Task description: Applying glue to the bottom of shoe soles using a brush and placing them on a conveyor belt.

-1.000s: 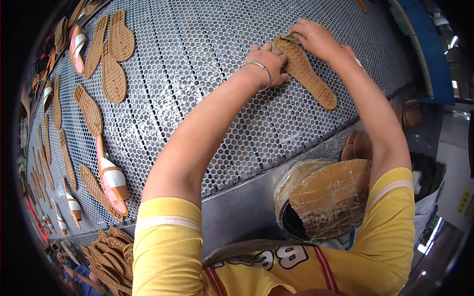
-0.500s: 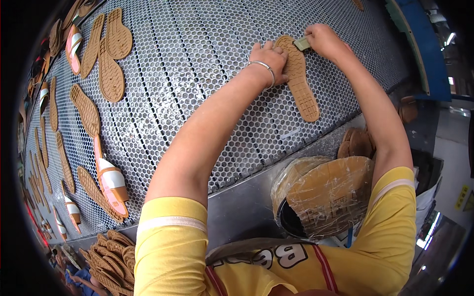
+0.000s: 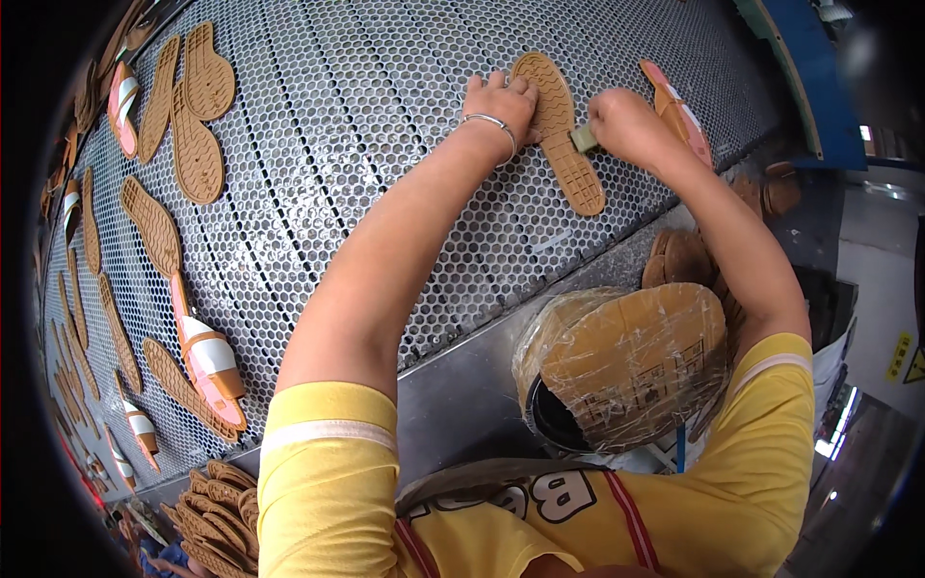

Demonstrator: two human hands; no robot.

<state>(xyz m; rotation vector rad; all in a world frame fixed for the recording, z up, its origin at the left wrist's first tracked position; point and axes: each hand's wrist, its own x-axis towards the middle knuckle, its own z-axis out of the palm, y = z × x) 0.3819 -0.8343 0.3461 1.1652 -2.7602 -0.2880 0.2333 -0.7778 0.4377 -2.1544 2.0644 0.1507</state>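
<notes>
Curled right hand (image 3: pixel 621 123) moved its block (image 3: pixel 583 139) down the sole (image 3: pixel 558 123)

Tan sole (image 3: pixel 559 127) w/ matt, ridged rubber-look surf., honeycomb worktop (image 3: pixel 385 106) glossy, bracelet (image 3: pixel 493 120) smooth metal, sleeve (image 3: pixel 332 482) matt cloth

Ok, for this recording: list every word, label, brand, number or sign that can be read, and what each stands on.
Wording isn't copied out here, only located:
Yellow short-sleeved shirt: large dark-outlined letters, upside down, partly hidden.
Yellow rectangular sign: dark triangle symbol; characters too small to read.
Brown film-wrapped cardboard oval: dark print, too blurred to read.
</notes>
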